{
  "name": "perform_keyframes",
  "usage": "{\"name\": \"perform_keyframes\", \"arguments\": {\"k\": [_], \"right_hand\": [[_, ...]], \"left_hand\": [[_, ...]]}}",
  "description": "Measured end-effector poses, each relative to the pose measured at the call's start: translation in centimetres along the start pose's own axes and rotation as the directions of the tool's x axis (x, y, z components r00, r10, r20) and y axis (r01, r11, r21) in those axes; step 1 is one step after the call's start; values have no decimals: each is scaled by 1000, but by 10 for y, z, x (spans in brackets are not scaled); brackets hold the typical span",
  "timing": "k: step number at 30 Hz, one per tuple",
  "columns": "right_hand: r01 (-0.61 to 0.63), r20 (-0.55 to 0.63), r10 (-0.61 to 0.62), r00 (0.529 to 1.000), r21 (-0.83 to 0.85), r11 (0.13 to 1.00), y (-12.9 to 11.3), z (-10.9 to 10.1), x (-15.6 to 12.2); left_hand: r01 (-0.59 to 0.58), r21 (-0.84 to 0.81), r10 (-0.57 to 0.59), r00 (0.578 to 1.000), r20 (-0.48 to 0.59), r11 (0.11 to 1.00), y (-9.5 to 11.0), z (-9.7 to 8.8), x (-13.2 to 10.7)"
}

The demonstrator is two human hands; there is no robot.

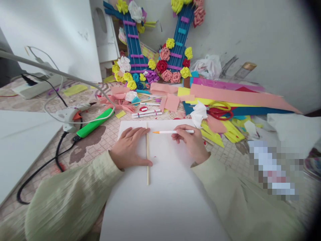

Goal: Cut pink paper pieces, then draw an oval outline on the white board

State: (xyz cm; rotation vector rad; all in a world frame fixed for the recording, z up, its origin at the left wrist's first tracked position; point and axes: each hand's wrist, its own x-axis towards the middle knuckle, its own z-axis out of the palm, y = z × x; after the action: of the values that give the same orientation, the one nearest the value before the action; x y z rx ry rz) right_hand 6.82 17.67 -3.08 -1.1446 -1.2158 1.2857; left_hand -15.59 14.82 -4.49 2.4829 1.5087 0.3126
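Grip of the right hand [192,142]: fingers pinched together on a white pen [174,132] with an orange tip, its barrel lying level and pointing left toward a thin wooden stick [147,157]. Left hand [130,147]: open and flat, palm down on the white sheet [170,194], thumb and fingertips pressing against the stick, which lies straight along the sheet, running away from the person. Step in hand, as judged: marking a line with the stick as straightedge. The next move seems to call for bringing the pen tip against the stick's edge while the left hand keeps it from rolling. Red scissors [220,112] and a glue gun [71,117] lie well apart on the desk [105,134].
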Motion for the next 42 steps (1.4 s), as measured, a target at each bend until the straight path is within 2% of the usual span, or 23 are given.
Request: {"name": "perform_keyframes", "arguments": {"k": [5, 13, 30, 35, 42], "right_hand": [[19, -61, -21, 998, -29, 999, 0, -7, -12], [-38, 91, 54, 994, -161, 986, -3, 1, -18], [-29, 139, 59, 988, -209, 977, 1, 2, -16], [-59, 143, 95, 985, -234, 970, -1, 2, -17], [-53, 139, 83, 987, -206, 977, -1, 1, -17]], "left_hand": [[-6, -19, 6, 1000, -1, 1000, -1, -2, -1], [-1, -2, 1, 1000, 9, 1000, 1, -2, -1], [-10, -26, 10, 1000, -7, 1000, 0, -1, -1], [-11, -37, 11, 1000, -14, 999, -1, 0, -1], [-11, -22, 11, 1000, -6, 1000, 1, -1, 0]]}}
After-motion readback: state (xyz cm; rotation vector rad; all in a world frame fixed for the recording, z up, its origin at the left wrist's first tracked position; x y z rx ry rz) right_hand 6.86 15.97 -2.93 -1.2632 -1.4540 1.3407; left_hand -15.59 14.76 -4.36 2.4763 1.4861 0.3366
